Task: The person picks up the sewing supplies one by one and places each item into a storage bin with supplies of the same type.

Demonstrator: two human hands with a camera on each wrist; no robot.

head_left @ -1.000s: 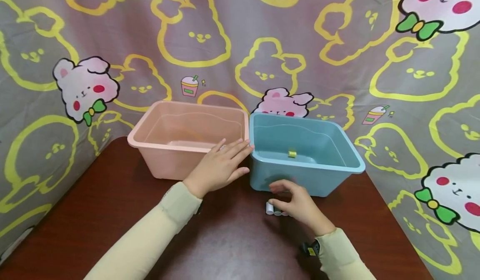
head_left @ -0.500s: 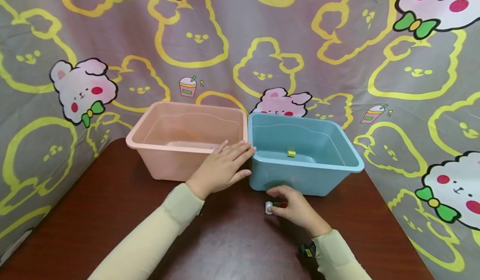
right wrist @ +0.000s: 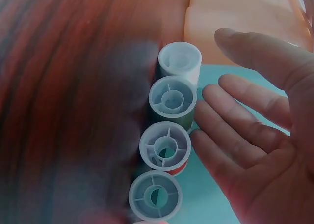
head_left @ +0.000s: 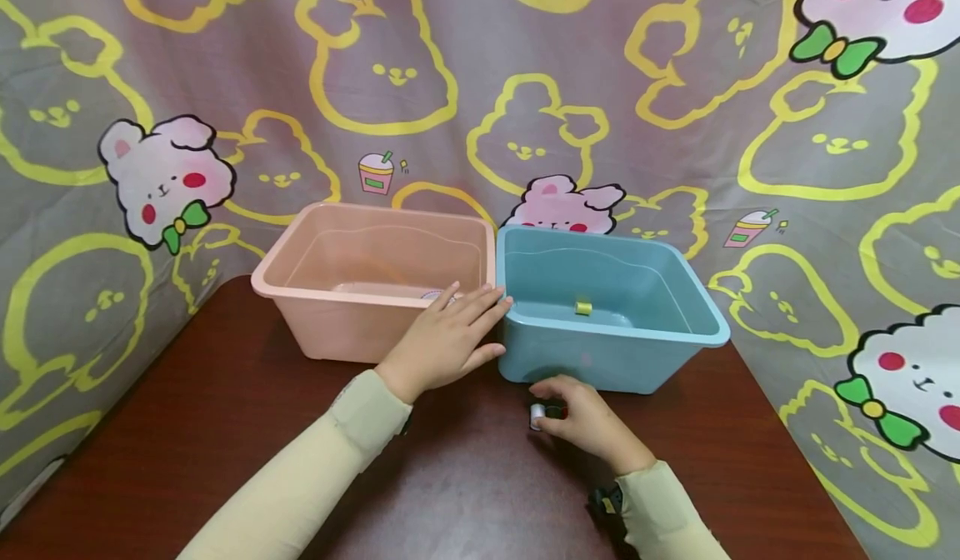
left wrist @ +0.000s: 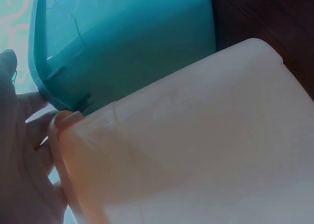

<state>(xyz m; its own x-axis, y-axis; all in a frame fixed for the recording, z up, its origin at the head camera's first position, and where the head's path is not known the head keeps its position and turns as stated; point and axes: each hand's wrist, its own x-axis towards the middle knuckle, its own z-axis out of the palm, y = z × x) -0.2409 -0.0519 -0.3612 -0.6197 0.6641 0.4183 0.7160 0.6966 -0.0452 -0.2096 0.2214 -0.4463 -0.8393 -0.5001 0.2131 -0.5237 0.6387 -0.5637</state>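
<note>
My left hand lies with extended fingers across the adjoining rims of the pink bin and the blue bin. The left wrist view shows its fingers along the pink rim. In front of the blue bin, my right hand is beside a row of several thread spools, thumb and index finger apart. The row has a white spool at its left end, then a green spool and a red spool. In the right wrist view, the fingers reach the spools' far side.
A yellow spool lies inside the blue bin. A round printed label shows on the pink bin's floor, partly behind my left hand. Both bins stand on a dark wooden table, against a cartoon-patterned curtain.
My right hand has shifted slightly left and lower over the row of spools, covering more of it. The left hand stays on the bin rims.
</note>
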